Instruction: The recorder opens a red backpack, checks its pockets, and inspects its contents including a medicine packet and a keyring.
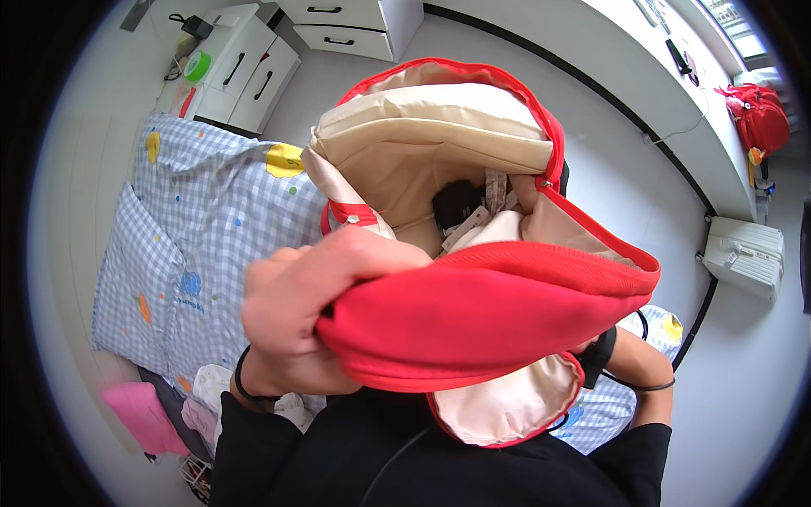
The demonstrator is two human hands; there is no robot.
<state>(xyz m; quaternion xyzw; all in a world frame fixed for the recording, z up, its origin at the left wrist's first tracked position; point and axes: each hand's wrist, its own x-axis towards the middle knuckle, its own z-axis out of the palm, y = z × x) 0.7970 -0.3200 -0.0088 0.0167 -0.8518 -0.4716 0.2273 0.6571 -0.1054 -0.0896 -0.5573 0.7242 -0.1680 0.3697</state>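
A red fabric bag (481,323) with a cream lining hangs unzipped before me, its main compartment gaping upward. My left hand (317,304) grips the red front panel's left edge, fingers curled around it. Inside the bag lie a black item (456,204) and some pale things, one bearing a white tag (467,228). Most of my right hand (586,345) is hidden behind the bag's right side; only a bit near the black-banded wrist shows, so its grip cannot be made out. Below the front panel, a round cream-lined flap (510,405) with red edging hangs down.
A bed with a checked quilt (234,209) lies to the left. White drawer cabinets (244,70) stand at the back. On the right are a white suitcase (744,256) and, higher up, another red bag (757,120). A pink cloth (142,415) is at lower left.
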